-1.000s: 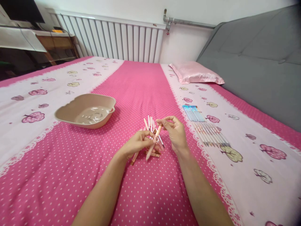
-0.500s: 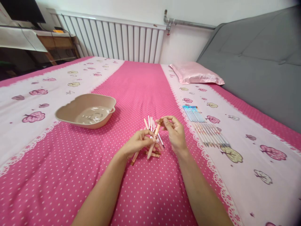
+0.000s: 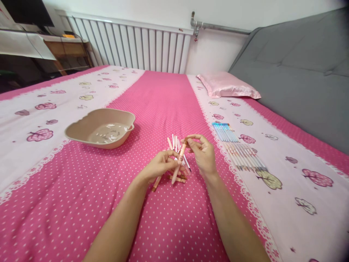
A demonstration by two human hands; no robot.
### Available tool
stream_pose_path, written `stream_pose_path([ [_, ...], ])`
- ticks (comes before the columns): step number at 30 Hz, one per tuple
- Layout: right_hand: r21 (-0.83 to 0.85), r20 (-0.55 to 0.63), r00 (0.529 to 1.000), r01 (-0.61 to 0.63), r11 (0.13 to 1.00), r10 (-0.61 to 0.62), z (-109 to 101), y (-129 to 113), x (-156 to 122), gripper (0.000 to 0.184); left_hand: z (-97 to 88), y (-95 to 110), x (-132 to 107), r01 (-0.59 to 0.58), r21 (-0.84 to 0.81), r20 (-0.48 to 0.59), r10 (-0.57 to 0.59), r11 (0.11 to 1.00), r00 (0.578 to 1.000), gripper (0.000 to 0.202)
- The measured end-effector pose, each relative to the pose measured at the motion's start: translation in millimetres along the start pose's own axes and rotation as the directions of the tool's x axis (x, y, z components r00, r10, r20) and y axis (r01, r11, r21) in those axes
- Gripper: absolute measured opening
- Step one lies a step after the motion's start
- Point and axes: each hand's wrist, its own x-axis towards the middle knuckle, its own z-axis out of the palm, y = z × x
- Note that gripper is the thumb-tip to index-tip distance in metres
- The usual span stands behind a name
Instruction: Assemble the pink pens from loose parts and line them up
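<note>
My left hand (image 3: 157, 166) is closed around the middle of a peach-pink pen (image 3: 181, 151), which tilts with its brown end up and to the right. At that brown end, the thumb and fingertips of my right hand (image 3: 204, 154) are pinched together. Just beneath and behind both hands lies a loose pile of pink pen parts, with thin white refills (image 3: 187, 162) among them. A brown-ended pen piece (image 3: 156, 183) sticks out toward me below my left hand. Part of the pile is hidden by my fingers.
A beige basin (image 3: 84, 140) with small white scraps in it stands on the bed at left. To the right lie a row of blue pens (image 3: 225, 133) and a row of pale pens (image 3: 244, 155). A pink pillow (image 3: 229, 84) rests by the grey headboard (image 3: 294, 62).
Both hands keep the same grip on the pen. The view has shifted very slightly; nothing else has visibly moved.
</note>
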Motion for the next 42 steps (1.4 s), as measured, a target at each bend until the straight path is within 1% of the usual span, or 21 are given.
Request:
stream_pose_path([
  [6, 0.012, -0.013, 1.000, -0.004, 1.000, 0.004, -0.2, 1.1, 0.4, 0.019, -1.2, -0.1, 1.1, -0.004, -0.001, 0.014, 0.004, 1.000, 1.000, 0.026],
  [11, 0.034, -0.016, 0.999, -0.028, 0.999, 0.028, 0.1, 0.6, -0.1, 0.018, -0.4, -0.3, 0.8, 0.000, -0.004, 0.003, 0.000, 1.000, 1.000, 0.028],
  [17, 0.050, -0.019, 0.998, -0.063, 0.997, 0.064, 1.1, 0.2, -0.6, 0.024, 0.8, 0.1, 0.0, -0.025, 0.000, 0.003, 0.025, 1.000, 1.000, 0.024],
  [19, 0.046, -0.014, 0.998, -0.067, 0.997, 0.067, 1.1, 0.2, -0.4, 0.025, -0.7, 0.6, 0.8, -0.045, 0.038, -0.031, 0.046, 0.998, 0.998, 0.026],
  [21, 0.028, -0.018, 0.998, -0.067, 0.997, 0.067, 1.1, 0.4, -0.2, 0.026, -2.7, 1.3, 2.3, -0.085, 0.105, -0.106, 0.096, 0.991, 0.990, 0.028],
  [23, -0.003, -0.024, 0.997, -0.073, 0.997, 0.073, 1.1, 1.1, -0.2, 0.026, -4.7, 1.9, 4.2, -0.140, 0.156, -0.204, 0.171, 0.978, 0.964, 0.030],
  [25, -0.026, -0.011, 0.996, -0.089, 0.996, 0.089, 1.0, 3.1, -0.3, 0.026, -6.2, 2.5, 6.1, -0.202, 0.185, -0.296, 0.251, 0.962, 0.922, 0.031],
  [28, -0.051, 0.065, 0.993, -0.100, 0.994, 0.103, 1.0, 7.9, -0.6, 0.026, -7.7, 3.6, 8.1, -0.289, 0.227, -0.424, 0.362, 0.930, 0.830, 0.032],
  [30, -0.085, 0.127, 0.986, -0.098, 0.992, 0.108, 1.8, 10.8, -1.0, 0.027, -8.2, 4.6, 8.7, -0.330, 0.241, -0.487, 0.408, 0.913, 0.772, 0.032],
  [32, -0.129, 0.177, 0.976, -0.104, 0.986, 0.126, 3.5, 12.0, -1.8, 0.026, -8.5, 5.7, 8.9, -0.355, 0.231, -0.526, 0.423, 0.906, 0.738, 0.032],
  [37, -0.291, 0.248, 0.953, -0.100, 0.952, 0.176, 9.8, 10.2, -5.9, 0.020, -9.2, 7.4, 8.2, -0.367, 0.197, -0.574, 0.410, 0.909, 0.708, 0.032],
  [42, -0.354, 0.283, 0.939, -0.087, 0.931, 0.195, 12.6, 11.0, -9.6, 0.022, -9.0, 7.7, 7.2, -0.364, 0.191, -0.571, 0.405, 0.912, 0.714, 0.030],
])
